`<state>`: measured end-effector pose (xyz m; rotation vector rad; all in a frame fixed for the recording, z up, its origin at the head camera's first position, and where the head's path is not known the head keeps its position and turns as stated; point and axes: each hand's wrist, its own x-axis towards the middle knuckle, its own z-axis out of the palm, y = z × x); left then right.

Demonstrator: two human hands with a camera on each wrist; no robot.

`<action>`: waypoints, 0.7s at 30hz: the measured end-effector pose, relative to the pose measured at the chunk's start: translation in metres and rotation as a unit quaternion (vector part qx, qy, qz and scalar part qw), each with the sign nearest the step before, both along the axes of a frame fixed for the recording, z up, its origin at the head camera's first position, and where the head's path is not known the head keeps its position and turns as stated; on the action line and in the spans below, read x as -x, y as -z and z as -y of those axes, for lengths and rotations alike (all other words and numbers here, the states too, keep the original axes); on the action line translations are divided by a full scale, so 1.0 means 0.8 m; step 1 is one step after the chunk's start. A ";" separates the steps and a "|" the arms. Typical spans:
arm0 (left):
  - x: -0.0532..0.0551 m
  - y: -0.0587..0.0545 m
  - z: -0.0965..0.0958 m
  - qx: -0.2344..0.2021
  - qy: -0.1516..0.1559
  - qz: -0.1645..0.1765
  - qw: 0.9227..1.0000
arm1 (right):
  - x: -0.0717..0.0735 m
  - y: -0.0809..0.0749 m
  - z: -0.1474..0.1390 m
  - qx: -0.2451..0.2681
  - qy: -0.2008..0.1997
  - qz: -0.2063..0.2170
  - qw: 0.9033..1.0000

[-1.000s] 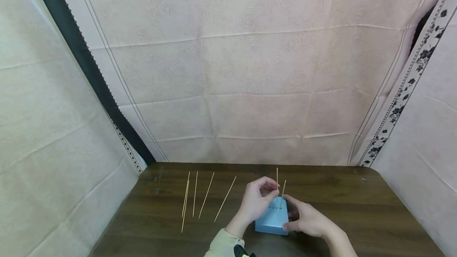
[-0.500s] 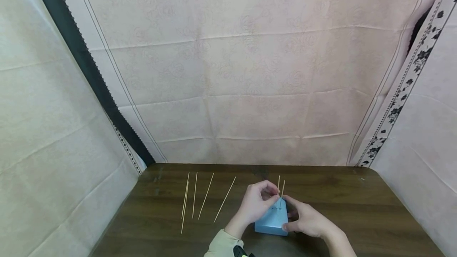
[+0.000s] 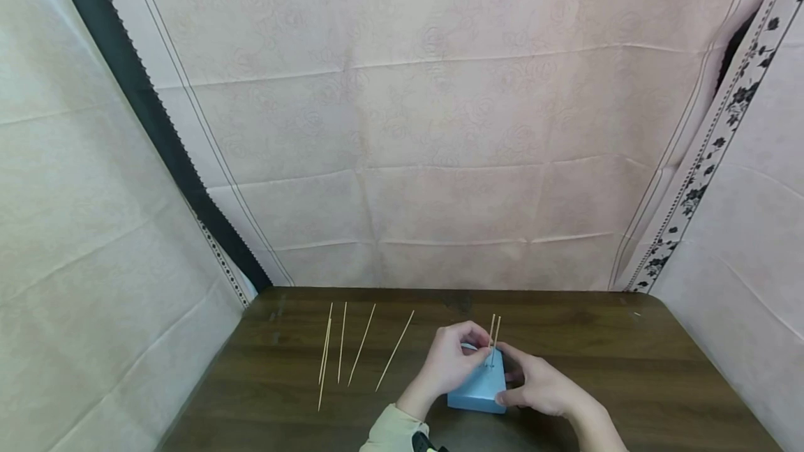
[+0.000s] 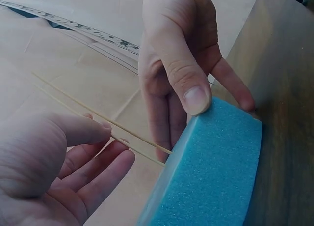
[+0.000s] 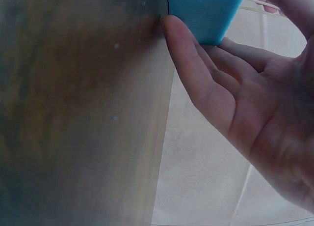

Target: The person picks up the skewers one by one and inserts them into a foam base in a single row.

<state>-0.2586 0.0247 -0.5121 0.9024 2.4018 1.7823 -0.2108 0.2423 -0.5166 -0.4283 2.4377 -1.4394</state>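
Tabletop (image 3: 251, 396) sticks (image 3: 342, 342), head view only

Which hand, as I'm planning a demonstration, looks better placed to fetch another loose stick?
Probably the left hand: it is nearer the loose sticks, while the right hand steadies the blue block. The left would first have to release the stick it pinches.

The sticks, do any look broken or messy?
None looks broken. Only the row on the table looks a bit messy: in the head view, the two lying sticks farthest left overlap or touch, while the other three lie apart at different slants. The stick in the left hand looks whole where it shows.
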 end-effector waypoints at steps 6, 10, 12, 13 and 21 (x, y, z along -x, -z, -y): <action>0.000 0.002 0.001 0.000 -0.003 0.006 1.000 | 0.000 -0.001 0.001 -0.004 0.002 0.003 1.000; 0.001 0.004 0.002 0.002 -0.009 0.005 1.000 | -0.001 -0.001 0.001 -0.003 0.003 0.005 1.000; 0.001 0.005 0.001 0.003 -0.012 0.004 1.000 | 0.000 -0.002 0.001 -0.002 0.002 0.004 1.000; 0.001 0.005 0.001 0.003 -0.013 0.003 1.000 | 0.000 -0.002 0.001 -0.003 0.002 0.005 1.000; 0.000 0.006 0.000 0.002 -0.016 -0.001 1.000 | 0.000 -0.003 0.002 -0.021 0.008 0.013 1.000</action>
